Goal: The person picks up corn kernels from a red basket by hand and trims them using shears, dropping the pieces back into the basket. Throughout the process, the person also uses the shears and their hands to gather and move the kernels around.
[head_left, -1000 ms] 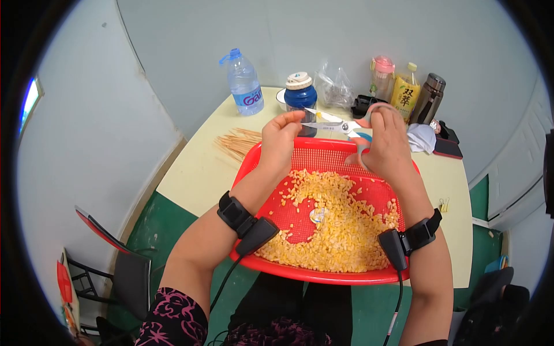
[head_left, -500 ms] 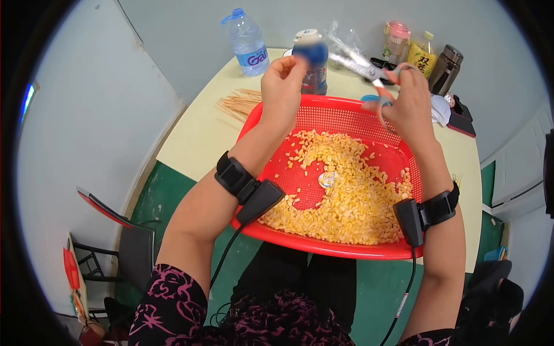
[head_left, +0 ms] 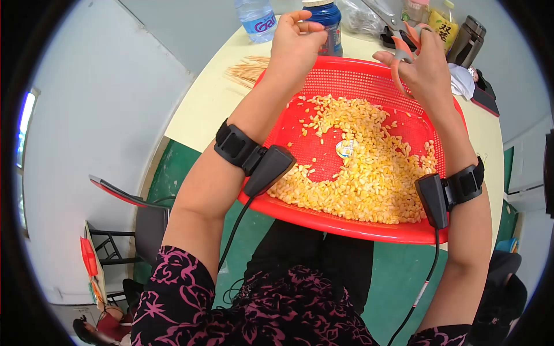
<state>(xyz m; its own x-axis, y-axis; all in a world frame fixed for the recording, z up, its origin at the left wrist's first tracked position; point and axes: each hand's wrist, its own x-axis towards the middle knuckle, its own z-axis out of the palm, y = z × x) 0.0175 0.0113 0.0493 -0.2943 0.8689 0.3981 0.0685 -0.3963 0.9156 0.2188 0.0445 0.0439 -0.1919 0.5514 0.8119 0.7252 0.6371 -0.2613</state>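
My left hand (head_left: 297,43) is raised above the far left rim of a red perforated plastic basket (head_left: 346,226). Its thumb and fingertips come together in a pinch; anything between them is too small to make out. A pair of scissors (head_left: 400,43) with orange and grey handles is in my right hand (head_left: 427,66), over the basket's far right rim. My fingers are at the handle loops, and the blades point up and left, cut off by the view's edge. Loose yellow corn kernels (head_left: 369,184) are spread in the basket, with a small round lid-like disc (head_left: 345,149) among them.
Thin wooden sticks (head_left: 249,70) lie on the pale table (head_left: 199,109) left of the basket. Behind stand a water bottle (head_left: 257,23), a blue jar (head_left: 329,26), a yellow-labelled bottle (head_left: 445,26) and a dark flask (head_left: 467,43). A chair (head_left: 151,230) is at the left.
The view has tilted down, so the basket and table appear higher and further right. The scissors' blades have swung away from my left hand and point more upward. My left hand keeps its pinch.
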